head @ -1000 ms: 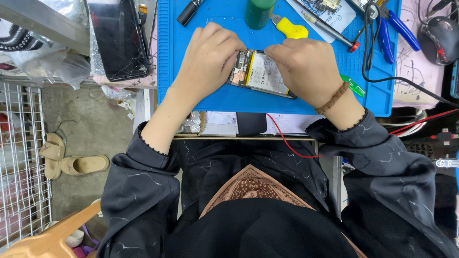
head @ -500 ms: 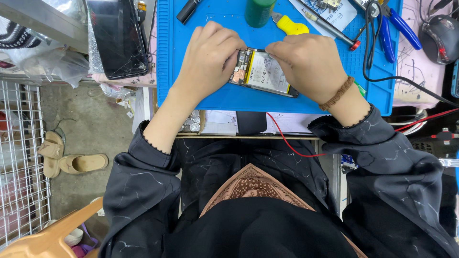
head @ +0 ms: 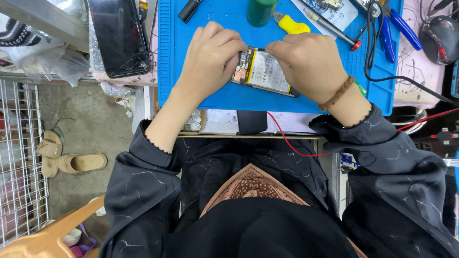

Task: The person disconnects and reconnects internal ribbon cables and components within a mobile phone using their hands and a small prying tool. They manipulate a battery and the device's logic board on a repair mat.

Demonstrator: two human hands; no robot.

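Note:
An opened phone [head: 260,72] with its back off, showing a white battery and circuit board, lies on a blue work mat [head: 215,100]. My left hand [head: 208,59] grips the phone's left end, fingers curled over the board. My right hand [head: 308,59], a brown woven bracelet on its wrist, pinches at the phone's upper edge and covers its right end. What the fingertips hold there is hidden.
On the mat's far edge lie a yellow-handled tool [head: 292,25], a green container [head: 260,10], a black marker [head: 189,9] and blue-handled pliers [head: 401,26]. A cracked black tablet [head: 119,36] lies left. A red wire [head: 291,143], mouse [head: 440,31] and sandals [head: 71,162] are nearby.
Both hands have stayed on the phone. The right hand has shifted slightly, with its fingers now pinching at the phone's upper edge.

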